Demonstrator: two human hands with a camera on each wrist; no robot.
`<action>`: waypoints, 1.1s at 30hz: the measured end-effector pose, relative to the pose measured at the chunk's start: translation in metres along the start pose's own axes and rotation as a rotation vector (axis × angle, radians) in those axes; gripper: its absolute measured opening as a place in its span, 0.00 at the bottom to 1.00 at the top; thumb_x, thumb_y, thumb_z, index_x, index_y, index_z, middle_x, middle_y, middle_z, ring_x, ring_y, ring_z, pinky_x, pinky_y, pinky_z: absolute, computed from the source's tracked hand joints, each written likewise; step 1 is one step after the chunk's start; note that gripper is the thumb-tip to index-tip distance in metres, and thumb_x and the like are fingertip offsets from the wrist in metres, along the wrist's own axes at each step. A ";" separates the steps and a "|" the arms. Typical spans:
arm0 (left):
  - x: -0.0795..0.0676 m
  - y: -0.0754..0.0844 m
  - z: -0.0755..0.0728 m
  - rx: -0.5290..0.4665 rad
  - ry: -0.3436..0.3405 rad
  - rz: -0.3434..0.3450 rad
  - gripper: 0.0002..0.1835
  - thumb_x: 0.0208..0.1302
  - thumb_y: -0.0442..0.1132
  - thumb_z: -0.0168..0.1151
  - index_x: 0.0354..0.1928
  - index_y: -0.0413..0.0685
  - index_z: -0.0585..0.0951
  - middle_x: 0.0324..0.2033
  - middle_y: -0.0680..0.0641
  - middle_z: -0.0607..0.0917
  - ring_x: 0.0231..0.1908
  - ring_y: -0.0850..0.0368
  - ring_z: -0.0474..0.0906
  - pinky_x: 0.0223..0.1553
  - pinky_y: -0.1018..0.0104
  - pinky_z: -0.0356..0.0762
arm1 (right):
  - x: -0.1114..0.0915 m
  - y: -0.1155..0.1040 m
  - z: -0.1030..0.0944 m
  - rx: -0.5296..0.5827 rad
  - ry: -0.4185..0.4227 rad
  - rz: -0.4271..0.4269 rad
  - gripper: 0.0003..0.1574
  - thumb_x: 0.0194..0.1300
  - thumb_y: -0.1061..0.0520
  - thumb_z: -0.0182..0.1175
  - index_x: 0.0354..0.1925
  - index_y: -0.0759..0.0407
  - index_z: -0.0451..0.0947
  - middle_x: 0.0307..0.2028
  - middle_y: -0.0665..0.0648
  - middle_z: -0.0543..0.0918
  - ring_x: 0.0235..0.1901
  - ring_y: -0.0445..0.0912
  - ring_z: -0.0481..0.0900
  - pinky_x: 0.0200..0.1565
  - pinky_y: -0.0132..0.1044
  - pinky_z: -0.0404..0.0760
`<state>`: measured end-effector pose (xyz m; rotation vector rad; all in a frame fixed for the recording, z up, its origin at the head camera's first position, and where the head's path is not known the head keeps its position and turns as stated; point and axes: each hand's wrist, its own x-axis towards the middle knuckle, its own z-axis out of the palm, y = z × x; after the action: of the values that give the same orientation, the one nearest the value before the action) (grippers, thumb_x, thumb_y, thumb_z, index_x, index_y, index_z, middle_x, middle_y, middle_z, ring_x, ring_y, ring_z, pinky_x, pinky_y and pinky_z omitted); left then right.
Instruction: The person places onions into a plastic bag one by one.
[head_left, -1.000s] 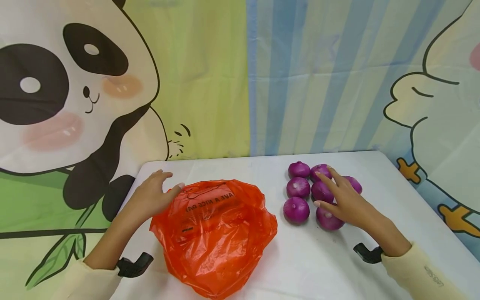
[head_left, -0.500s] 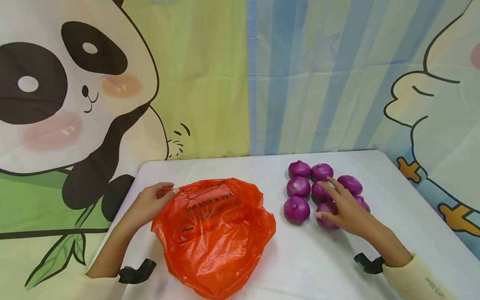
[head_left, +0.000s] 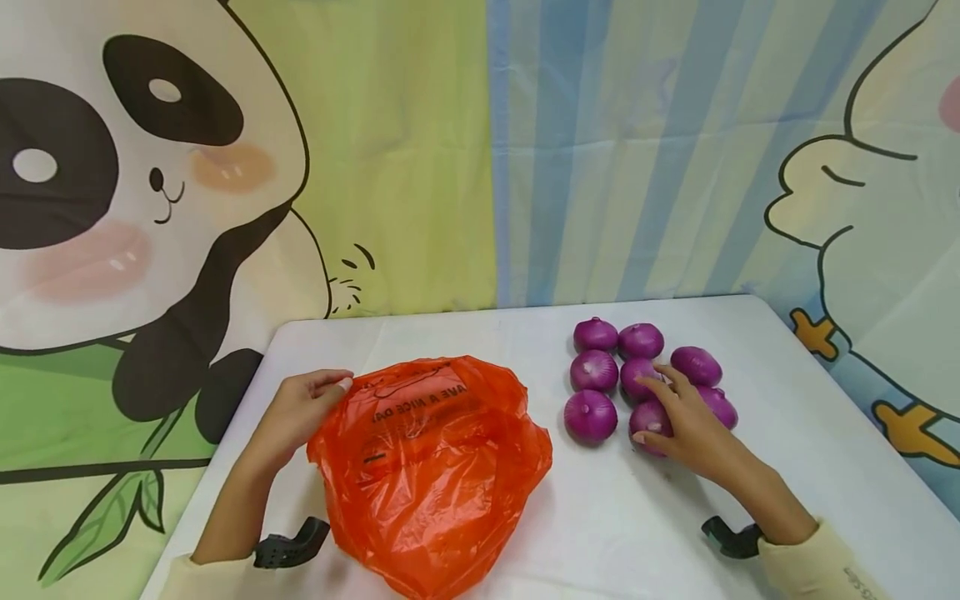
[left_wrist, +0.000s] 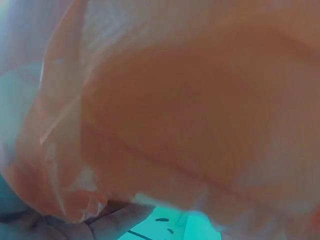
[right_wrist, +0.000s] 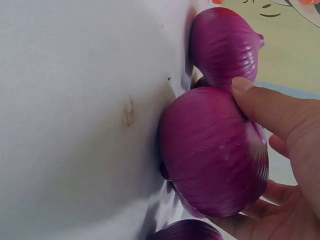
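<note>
In the head view, my left hand (head_left: 296, 417) pinches the upper left rim of a red plastic bag (head_left: 442, 483), which stands with its mouth spread wide. The bag's thin film (left_wrist: 190, 115) fills most of the left wrist view and hides much of that hand. My right hand (head_left: 697, 425) grips the nearest purple onion (head_left: 649, 423) of the middle column, thumb on its left and fingers round its far side. In the right wrist view that onion (right_wrist: 212, 150) sits close to the table, with thumb and fingers of the right hand (right_wrist: 285, 165) curled about it.
Several more purple onions surround it: a left column ending in a near onion (head_left: 590, 417), others behind such as one (head_left: 641, 341), and two at the right, including one (head_left: 696, 367). All lie on a white-covered table (head_left: 585, 533). A cartoon-print curtain (head_left: 420, 167) hangs behind.
My left hand has come down to the bag's rim and its fingers have drawn together. The right hand has moved nearer and closed round the front onion, uncovering the onions on the right.
</note>
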<state>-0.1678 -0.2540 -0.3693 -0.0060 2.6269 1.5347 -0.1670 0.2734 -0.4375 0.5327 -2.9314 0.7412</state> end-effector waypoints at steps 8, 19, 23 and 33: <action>0.005 -0.001 0.009 -0.123 0.040 -0.047 0.21 0.74 0.44 0.54 0.56 0.32 0.77 0.44 0.36 0.83 0.36 0.50 0.83 0.36 0.61 0.84 | -0.007 -0.004 0.005 -0.012 0.016 -0.028 0.32 0.53 0.51 0.75 0.54 0.58 0.76 0.53 0.64 0.68 0.53 0.61 0.71 0.50 0.61 0.77; 0.007 -0.008 0.018 -0.115 0.076 -0.103 0.24 0.73 0.48 0.54 0.57 0.34 0.77 0.41 0.39 0.85 0.34 0.51 0.84 0.35 0.62 0.84 | -0.015 -0.005 0.007 -0.008 -0.063 -0.063 0.44 0.46 0.47 0.78 0.61 0.55 0.74 0.57 0.61 0.71 0.56 0.60 0.71 0.51 0.58 0.77; 0.007 -0.007 0.020 -0.113 0.088 -0.115 0.25 0.73 0.49 0.54 0.57 0.33 0.77 0.42 0.39 0.85 0.35 0.52 0.84 0.36 0.63 0.84 | -0.016 -0.005 0.007 -0.012 -0.054 -0.090 0.45 0.47 0.48 0.78 0.61 0.56 0.73 0.56 0.61 0.71 0.55 0.60 0.73 0.51 0.58 0.77; 0.010 -0.004 0.028 -0.160 0.081 -0.125 0.25 0.72 0.49 0.55 0.58 0.33 0.77 0.43 0.38 0.84 0.36 0.51 0.84 0.37 0.62 0.84 | -0.012 -0.012 0.003 -0.007 -0.054 -0.061 0.45 0.49 0.46 0.77 0.62 0.56 0.73 0.59 0.64 0.70 0.56 0.63 0.72 0.49 0.60 0.77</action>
<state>-0.1747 -0.2311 -0.3877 -0.2443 2.5007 1.7296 -0.1519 0.2656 -0.4367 0.6478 -2.9509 0.7200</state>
